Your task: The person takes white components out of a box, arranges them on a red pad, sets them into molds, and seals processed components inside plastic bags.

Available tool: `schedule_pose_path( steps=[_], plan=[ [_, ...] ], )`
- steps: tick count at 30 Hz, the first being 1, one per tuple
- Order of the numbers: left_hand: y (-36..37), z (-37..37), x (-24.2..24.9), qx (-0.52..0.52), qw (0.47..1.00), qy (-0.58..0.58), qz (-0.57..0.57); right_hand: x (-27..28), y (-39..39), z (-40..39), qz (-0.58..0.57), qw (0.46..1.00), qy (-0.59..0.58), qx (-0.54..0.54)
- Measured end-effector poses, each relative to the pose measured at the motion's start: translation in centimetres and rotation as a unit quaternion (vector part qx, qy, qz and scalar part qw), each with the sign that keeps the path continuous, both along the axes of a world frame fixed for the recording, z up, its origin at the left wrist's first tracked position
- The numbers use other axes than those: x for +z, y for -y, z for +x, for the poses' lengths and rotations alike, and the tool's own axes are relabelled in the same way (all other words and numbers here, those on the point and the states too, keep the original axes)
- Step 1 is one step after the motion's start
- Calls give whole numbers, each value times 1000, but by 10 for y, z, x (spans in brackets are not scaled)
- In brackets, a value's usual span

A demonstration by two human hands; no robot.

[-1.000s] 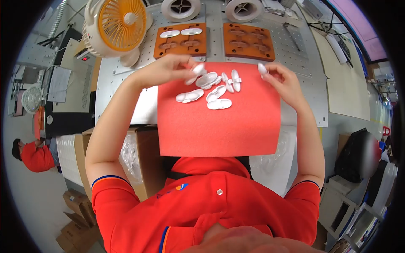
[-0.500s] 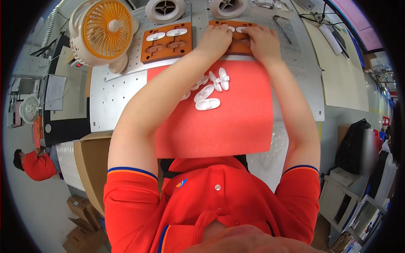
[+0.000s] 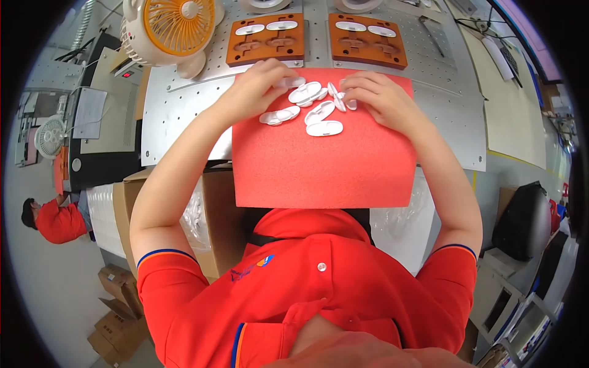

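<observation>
Several white oval plastic parts [image 3: 324,128] lie in a loose group on a red foam mat [image 3: 325,172]. My left hand [image 3: 262,89] is at the group's left side, its fingers closed around one white oval part [image 3: 293,81]. At the right side, my right hand [image 3: 381,98] has curled fingers on another white part [image 3: 351,103], partly covered by them. Beyond the mat stand two orange-brown fixture blocks, one on the left [image 3: 265,56] and one on the right [image 3: 368,54]. Each has two white oval pieces seated in its far row; recesses show in the near row.
An orange and cream fan [image 3: 178,27] stands at the back left on the perforated metal plate [image 3: 423,73]. Two round white rings sit behind the blocks. A thin dark tool [image 3: 432,35] lies at right. Far left, another person in red [image 3: 58,221] is at work.
Both hands have come back from the right block to the white parts on the mat. The right block's two seated white pieces are now uncovered. The whole view has shifted slightly.
</observation>
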State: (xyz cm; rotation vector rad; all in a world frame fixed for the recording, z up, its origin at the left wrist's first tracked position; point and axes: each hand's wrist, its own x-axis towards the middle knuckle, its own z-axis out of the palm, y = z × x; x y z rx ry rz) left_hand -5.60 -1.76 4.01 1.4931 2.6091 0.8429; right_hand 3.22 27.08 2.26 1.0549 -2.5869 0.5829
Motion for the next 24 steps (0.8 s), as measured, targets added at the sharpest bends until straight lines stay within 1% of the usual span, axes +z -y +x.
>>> schedule_pose_path(
  steps=[1,3,4,6,7,8,9,10,12,13,14,15,16,17,18,20,22,24],
  plan=[
    [-4,2,-7,2,998,-59,-20,-3,-1,-2,5,1000,-2,-6],
    [-5,-1,-14,5,998,-55,-23,-6,-3,-9,46,999,-9,5],
    [-4,-3,-13,15,998,-48,-33,-4,-4,-9,49,999,-12,5],
    [1,-7,-12,19,998,-56,-17,-1,-3,-3,52,999,3,-13],
    [4,-6,-6,84,995,49,-10,0,-4,1,53,999,4,-7],
    [9,-3,-1,151,976,154,-3,1,-5,6,39,998,8,-41],
    [14,-2,2,168,977,132,-10,0,-4,9,24,997,12,-74],
    [19,-2,2,178,975,133,-13,-3,-2,12,21,998,14,-63],
    [28,-1,1,157,974,156,-48,-9,1,15,-1,993,-43,-112],
    [31,0,-3,140,987,58,-46,-12,2,15,-4,994,-41,-106],
    [34,-3,-4,144,987,60,-48,-16,2,16,-11,990,-57,-127],
    [35,-8,-4,55,994,-91,-24,-18,2,16,-17,986,-74,-150],
    [34,-10,-3,-38,970,-239,3,-18,3,16,-18,986,-72,-150],
    [36,-9,1,-106,971,-212,-21,-19,3,16,-22,985,-75,-153],
    [35,-7,-1,-109,971,-212,-19,-18,3,16,-26,984,-78,-157],
    [32,-1,-4,-89,994,-46,-32,-18,3,17,-19,984,-80,-161],
    [29,2,1,-92,995,-42,-11,-18,4,17,-16,983,-81,-162],
    [23,11,10,-93,995,-39,7,-18,5,17,-43,982,-75,-166]
  ],
)
